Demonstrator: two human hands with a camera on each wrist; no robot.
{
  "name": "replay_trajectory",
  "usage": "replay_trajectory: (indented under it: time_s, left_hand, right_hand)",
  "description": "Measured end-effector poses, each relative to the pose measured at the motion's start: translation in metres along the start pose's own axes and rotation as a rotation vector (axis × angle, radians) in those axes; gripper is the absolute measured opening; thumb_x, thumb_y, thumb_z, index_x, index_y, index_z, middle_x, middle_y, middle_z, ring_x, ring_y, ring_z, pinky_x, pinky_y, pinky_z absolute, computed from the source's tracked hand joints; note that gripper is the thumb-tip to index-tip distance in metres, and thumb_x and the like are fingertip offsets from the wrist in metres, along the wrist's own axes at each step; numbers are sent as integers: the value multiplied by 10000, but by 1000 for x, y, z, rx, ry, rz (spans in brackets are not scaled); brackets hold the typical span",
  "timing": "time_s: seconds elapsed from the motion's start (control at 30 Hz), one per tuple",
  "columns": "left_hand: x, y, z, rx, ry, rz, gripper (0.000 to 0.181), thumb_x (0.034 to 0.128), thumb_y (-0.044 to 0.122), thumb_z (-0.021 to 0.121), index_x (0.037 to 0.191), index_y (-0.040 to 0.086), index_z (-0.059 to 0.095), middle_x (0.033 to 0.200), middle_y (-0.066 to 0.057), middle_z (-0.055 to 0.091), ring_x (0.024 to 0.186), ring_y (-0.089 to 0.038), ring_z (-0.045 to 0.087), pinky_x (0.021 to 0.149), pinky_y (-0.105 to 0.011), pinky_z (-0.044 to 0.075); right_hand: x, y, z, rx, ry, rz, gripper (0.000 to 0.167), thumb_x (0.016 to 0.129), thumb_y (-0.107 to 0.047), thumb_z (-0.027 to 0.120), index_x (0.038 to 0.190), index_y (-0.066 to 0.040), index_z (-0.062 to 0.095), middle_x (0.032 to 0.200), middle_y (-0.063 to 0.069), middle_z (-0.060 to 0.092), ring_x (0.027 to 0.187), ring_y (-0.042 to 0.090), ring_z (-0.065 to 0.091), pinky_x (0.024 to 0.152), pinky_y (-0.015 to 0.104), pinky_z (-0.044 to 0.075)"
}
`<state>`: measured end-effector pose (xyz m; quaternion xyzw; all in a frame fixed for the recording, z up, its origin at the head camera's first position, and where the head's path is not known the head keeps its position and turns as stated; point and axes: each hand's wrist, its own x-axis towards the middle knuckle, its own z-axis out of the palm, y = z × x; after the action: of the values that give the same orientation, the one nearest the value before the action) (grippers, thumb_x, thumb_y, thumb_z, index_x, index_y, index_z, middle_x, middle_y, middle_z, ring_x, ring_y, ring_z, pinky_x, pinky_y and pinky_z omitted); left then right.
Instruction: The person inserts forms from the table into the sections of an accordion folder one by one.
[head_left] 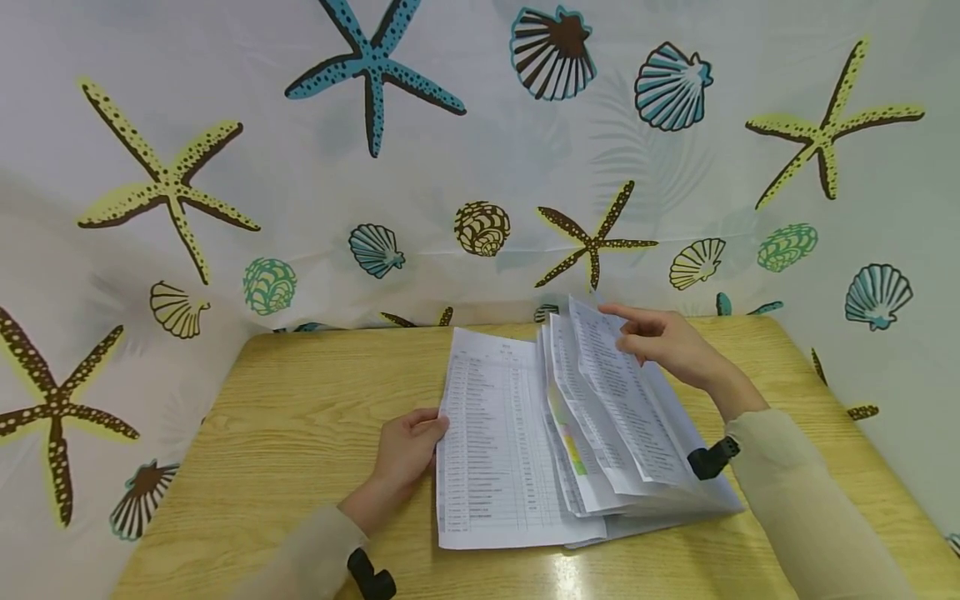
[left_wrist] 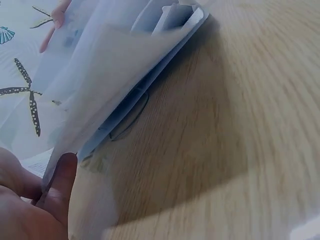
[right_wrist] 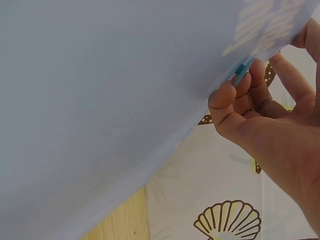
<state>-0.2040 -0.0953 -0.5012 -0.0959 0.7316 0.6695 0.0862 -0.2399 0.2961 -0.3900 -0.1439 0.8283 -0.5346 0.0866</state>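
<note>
A stack of printed sheets lies spread open on the table, partly over a pale grey plastic folder. My left hand pinches the left edge of the turned sheets; in the left wrist view their paper rises from the thumb and fingers. My right hand is at the top of the raised right-hand pages, its fingers curled at their edge. In the right wrist view a small blue piece, kind unclear, shows by the fingertips. Coloured sticky tabs line one inner sheet.
The wooden table extends to both sides of the papers. A white cloth printed with starfish and shells hangs behind and at the sides. Small black devices sit on both wrists.
</note>
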Motion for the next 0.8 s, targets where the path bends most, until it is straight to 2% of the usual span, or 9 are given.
replay_trajectory:
  time_s: [0.17,0.3,0.43,0.67,0.8]
  left_hand:
    - [1,-6,8,-87,-3,-25,358,1024,101,666,1324,-95,644,1041,-175,794,722,-116,725,591,-242,607]
    - [1,-8,14,-121,-16,-34,384,1030,90,659,1345,-125,615,1069,-200,786,730,-124,729,597,-252,615]
    - [-1,-9,20,-116,0,-23,394,1042,118,651,1356,-118,619,1115,-226,777,753,-127,729,605,-251,614]
    - [-2,-12,29,-112,16,-40,384,1048,155,655,1355,-76,645,1136,-202,778,774,-109,719,619,-234,604]
    - [-1,-12,29,-102,54,-6,385,1041,160,662,1340,-81,656,1180,-250,760,786,-112,716,617,-215,585]
  right_hand:
    - [1,1,0,8,-1,-1,570,1036,-136,638,1586,-138,490,1006,46,606,753,159,520,679,265,508]
    - [2,3,0,4,-3,0,576,1034,-142,640,1589,-146,486,1001,40,603,756,160,521,682,275,511]
    - [2,4,0,0,0,0,576,1035,-150,640,1590,-155,487,997,32,608,758,155,523,689,284,516]
    - [1,6,0,9,-10,-21,572,1040,-141,636,1590,-130,481,993,28,615,754,152,521,679,273,510]
    - [1,4,0,8,-7,-17,567,1039,-146,637,1587,-144,489,995,38,611,758,175,520,683,277,507]
